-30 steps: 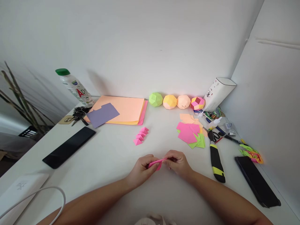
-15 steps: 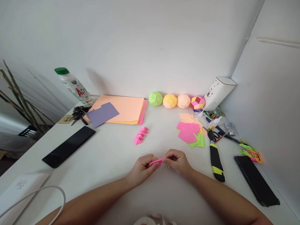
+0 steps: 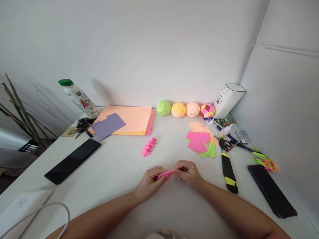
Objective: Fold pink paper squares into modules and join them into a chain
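Note:
A small folded piece of pink paper (image 3: 167, 175) is pinched between the thumb and fingers of my left hand (image 3: 151, 182). My right hand (image 3: 188, 172) pinches the right-hand tip of that same paper, fingers curled; part of the paper is hidden by both hands. Just beyond, several folded pink paper pieces (image 3: 149, 147) stand in a slanting row on the table. To the right of that row lies a loose pile of pink paper cutouts (image 3: 198, 141), with green cutouts (image 3: 211, 150) and peach cutouts (image 3: 196, 125) around and under it.
Faceted paper balls, one green (image 3: 163, 108), line the wall. Peach sheets (image 3: 132, 116) and a purple card (image 3: 109, 125) lie back left. A black phone (image 3: 73, 161) lies left. A utility knife (image 3: 228, 172), scissors (image 3: 227, 144) and a dark case (image 3: 271, 191) are at right.
The pink paper has turned slightly in my fingers, so more of its flat face shows. Both hands keep their pinch. The whole view has shifted a little with my head.

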Demonstrator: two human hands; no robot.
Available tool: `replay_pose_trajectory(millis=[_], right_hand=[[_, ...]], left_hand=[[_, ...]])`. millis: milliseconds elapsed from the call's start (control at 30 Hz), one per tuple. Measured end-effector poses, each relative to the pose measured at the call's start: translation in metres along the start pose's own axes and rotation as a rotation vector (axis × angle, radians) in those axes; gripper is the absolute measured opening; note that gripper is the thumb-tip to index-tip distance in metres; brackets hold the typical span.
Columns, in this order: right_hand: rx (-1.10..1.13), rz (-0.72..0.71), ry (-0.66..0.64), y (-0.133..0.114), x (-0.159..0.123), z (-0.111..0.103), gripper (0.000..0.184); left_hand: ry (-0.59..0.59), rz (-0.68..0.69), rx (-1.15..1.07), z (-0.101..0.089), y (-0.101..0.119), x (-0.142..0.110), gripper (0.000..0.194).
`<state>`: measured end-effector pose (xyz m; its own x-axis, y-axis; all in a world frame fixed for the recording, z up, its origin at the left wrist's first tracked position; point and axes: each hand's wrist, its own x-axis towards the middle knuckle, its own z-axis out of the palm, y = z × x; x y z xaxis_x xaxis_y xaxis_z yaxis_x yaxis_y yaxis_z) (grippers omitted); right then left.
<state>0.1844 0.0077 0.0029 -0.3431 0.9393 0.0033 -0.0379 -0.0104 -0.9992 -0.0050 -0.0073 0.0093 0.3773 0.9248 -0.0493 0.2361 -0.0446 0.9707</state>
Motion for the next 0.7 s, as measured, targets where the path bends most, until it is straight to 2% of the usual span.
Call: replay_pose_trajectory(millis=[300,433,700], right_hand=[[0.019,-0.028,-0.042,0.0005,-0.0021,0.0006,0.027],[-0.095,-0.094,-0.062,0.0043,-0.0018,0.0038,0.022],[-0.080,-0.018,-0.044,0.0035,-0.0028,0.0020,0.025]], left_hand=[[-0.014,-0.094,-0.079,0.0000,0.0020,0.0003,0.030],[-0.008,-0.066,-0.036,0.0004,0.0006,0.0005,0.025],[-0.002,-0.101,-0.320,0.0002,-0.0046,0.0031,0.022]])
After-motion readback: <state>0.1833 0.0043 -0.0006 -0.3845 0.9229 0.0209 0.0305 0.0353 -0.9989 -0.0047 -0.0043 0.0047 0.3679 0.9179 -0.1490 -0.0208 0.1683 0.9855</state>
